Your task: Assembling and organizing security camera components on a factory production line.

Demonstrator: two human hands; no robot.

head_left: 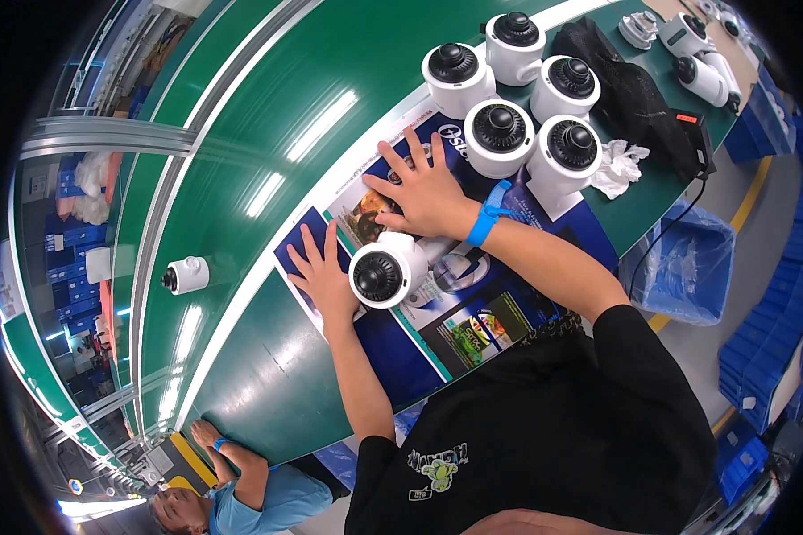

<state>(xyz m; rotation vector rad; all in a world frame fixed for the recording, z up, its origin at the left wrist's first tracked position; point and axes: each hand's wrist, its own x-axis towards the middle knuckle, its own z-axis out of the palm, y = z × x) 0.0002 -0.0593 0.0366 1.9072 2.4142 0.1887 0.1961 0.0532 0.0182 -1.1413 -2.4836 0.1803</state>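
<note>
Both of my hands lie flat on a printed cardboard sheet (393, 352), dark blue with food pictures, spread over the green table. My left hand (324, 276) is open with fingers apart, close beside a white rounded housing (406, 267) with a black ribbed top. My right hand (424, 192), with a blue band at the wrist, is open too, its fingers spread over the sheet's far part. That housing lies tilted between my forearms, and neither hand grips it. Beyond my right wrist stand several similar white units (500, 138) with black domed tops, some on the sheet.
A black cloth (607, 85) and crumpled white paper (622, 168) lie by the units. One white unit (186, 275) lies on the green conveyor belt (268, 143). A blue lined bin (687, 267) stands at the right. A co-worker in blue (259, 495) leans at the lower left.
</note>
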